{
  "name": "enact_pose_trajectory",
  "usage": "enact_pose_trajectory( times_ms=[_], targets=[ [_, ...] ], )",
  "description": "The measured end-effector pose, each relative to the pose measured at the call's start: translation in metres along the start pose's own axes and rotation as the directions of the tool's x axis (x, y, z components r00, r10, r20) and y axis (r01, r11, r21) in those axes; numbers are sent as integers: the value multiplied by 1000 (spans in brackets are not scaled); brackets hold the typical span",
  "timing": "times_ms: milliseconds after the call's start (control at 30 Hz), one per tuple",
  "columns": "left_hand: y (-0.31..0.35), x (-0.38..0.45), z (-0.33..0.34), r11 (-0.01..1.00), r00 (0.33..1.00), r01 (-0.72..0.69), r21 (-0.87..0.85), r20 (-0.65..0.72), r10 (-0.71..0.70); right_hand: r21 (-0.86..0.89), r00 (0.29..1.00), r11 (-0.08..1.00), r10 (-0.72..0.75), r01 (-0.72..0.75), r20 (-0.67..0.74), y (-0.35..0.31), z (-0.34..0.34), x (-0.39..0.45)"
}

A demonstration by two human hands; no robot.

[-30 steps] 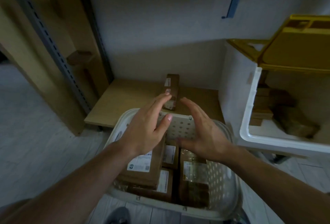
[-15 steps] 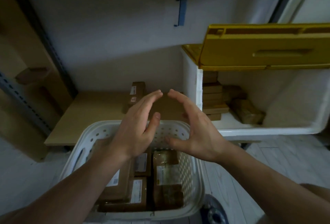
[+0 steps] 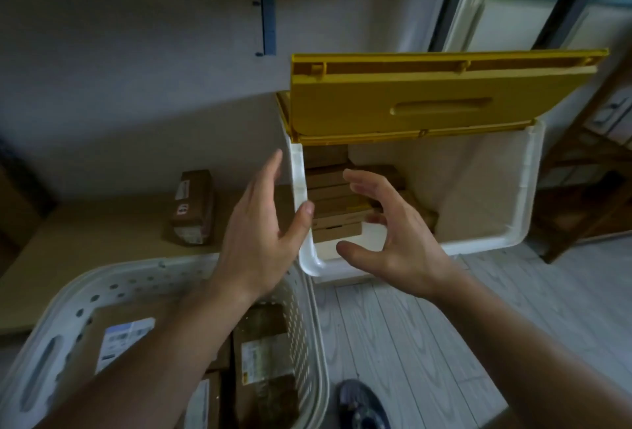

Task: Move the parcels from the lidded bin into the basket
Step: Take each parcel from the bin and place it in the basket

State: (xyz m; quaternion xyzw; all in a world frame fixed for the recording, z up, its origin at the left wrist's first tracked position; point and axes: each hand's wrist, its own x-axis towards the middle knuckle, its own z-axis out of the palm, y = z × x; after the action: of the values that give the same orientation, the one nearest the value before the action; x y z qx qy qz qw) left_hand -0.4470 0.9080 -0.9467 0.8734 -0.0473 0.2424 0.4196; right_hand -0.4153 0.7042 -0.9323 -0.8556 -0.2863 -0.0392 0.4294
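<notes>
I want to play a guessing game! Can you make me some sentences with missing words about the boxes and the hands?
1. The lid of the white bin is coloured ____.
2. That lid is standing ____, not closed.
3. Both hands, left and right, are holding ____.
4. The basket walls are full of little round ____.

Missing words: yellow; open; nothing; holes

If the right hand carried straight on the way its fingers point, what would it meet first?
Most likely the stack of brown parcels at the left end of the white bin. The right hand, open and empty, already reaches past the bin's rim toward it; depth is uncertain.
</notes>
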Motion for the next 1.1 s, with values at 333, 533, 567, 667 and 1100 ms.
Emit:
enact_pose_trajectory(
  times_ms=[333, 533, 567, 667, 1100],
  targets=[
    [12, 41, 52, 966, 954, 216, -144, -178, -241, -200, 988, 970, 149, -139, 31, 54, -7, 37],
    [5, 45, 65, 953, 929, 227, -201, -248, -274, -343, 918, 864, 396, -369, 11, 102, -8, 74],
    [5, 46, 64, 955, 933, 216, -205, -245, -264, -389, 891, 824, 453, -411, 17, 113, -9, 80],
    [3, 45, 64, 949, 940, 214, -230, -215, -264, -397, 773, 723, 632, -565, 52, 138, -11, 93],
    [2, 44, 67, 953, 936, 216, -211, -234, -264, -553, 662, 515, 745, -655, -89, 164, -31, 93]
  ],
)
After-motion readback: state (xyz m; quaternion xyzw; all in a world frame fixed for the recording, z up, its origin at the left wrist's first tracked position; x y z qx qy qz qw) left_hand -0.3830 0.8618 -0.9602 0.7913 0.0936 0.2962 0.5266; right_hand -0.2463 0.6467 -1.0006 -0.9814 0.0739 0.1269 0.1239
